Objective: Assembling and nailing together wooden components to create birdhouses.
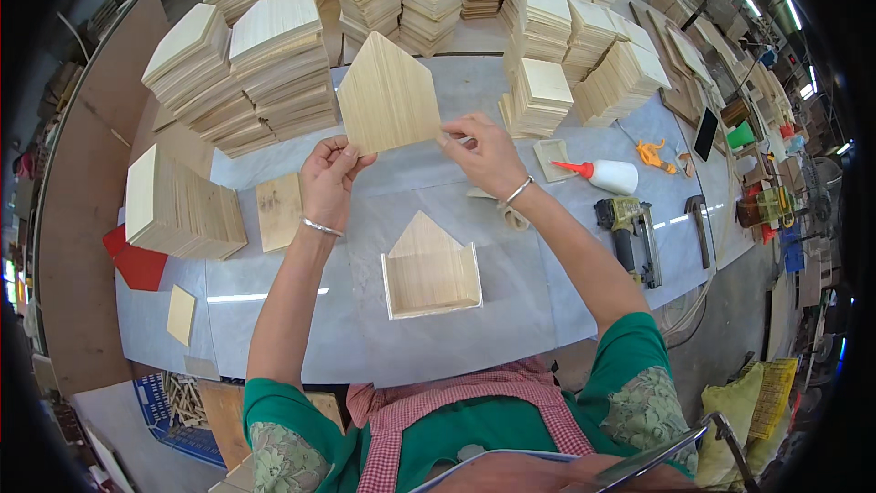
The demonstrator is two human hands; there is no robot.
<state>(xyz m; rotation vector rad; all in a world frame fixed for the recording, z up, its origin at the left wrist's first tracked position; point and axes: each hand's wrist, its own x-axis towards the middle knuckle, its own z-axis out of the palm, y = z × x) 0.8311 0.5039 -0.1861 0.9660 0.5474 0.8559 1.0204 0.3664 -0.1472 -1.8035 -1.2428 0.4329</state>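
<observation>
I hold a house-shaped wooden panel (388, 96) upright above the grey table (511, 283), its pointed end up. My left hand (328, 178) grips its lower left corner, and my right hand (484, 157) pinches its lower right corner. Both wrists wear thin bangles. Below the panel, flat on the table, lies a partly built wooden box (431, 276) with a pointed back and low side walls, open toward me.
Tall stacks of cut wooden panels (274, 73) crowd the table's back and left. A glue bottle with red tip (607, 174), a nail gun (631, 233), a hammer (698, 219), orange clamp (652, 153) lie at right. Loose wooden squares (278, 210) lie left.
</observation>
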